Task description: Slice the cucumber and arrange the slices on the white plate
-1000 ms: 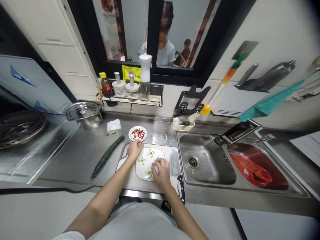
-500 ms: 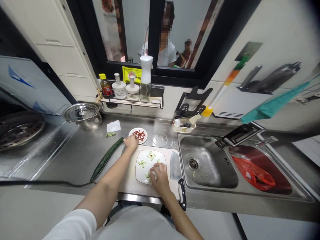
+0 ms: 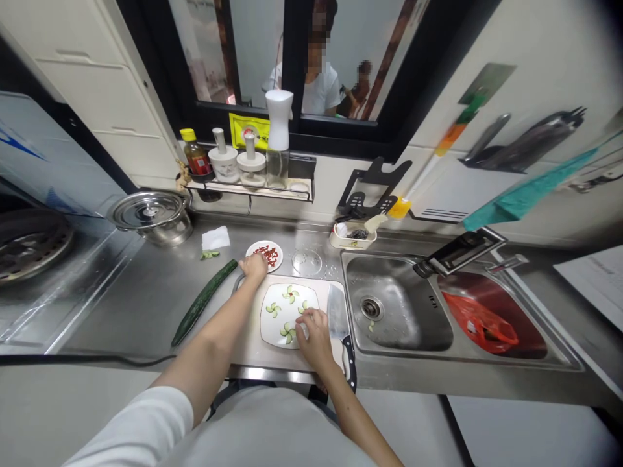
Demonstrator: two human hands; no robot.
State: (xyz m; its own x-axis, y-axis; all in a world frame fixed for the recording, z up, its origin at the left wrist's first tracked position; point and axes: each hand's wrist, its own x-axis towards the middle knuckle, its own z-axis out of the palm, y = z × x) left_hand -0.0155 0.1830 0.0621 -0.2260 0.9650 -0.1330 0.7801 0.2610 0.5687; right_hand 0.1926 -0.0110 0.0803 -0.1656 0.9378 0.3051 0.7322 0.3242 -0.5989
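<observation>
My left hand (image 3: 254, 266) reaches to the near-left rim of a small white plate (image 3: 273, 249) of chopped red pieces (image 3: 267, 254); its fingertips are hidden. My right hand (image 3: 315, 334) hovers over the right side of a squarish white plate (image 3: 272, 337), fingers curved and apart, nothing visible between them. Green slices form pinwheels on this plate, and the top one (image 3: 291, 295) has a red centre. The plate rests on a cutting board (image 3: 248, 357). A knife (image 3: 348, 363) lies along the board's right side. Left of the board is a whole cucumber (image 3: 204, 302).
A double sink (image 3: 399, 344) with a red bag (image 3: 481, 324) is at the right. A lidded pot (image 3: 168, 224), white paper (image 3: 215, 238) and a rack of seasonings (image 3: 224, 188) stand behind. Beyond the window is a person (image 3: 321, 87).
The view has shifted slightly. My right hand has drawn a little to the right, showing more of the lower pinwheel. My left hand stays by the small plate.
</observation>
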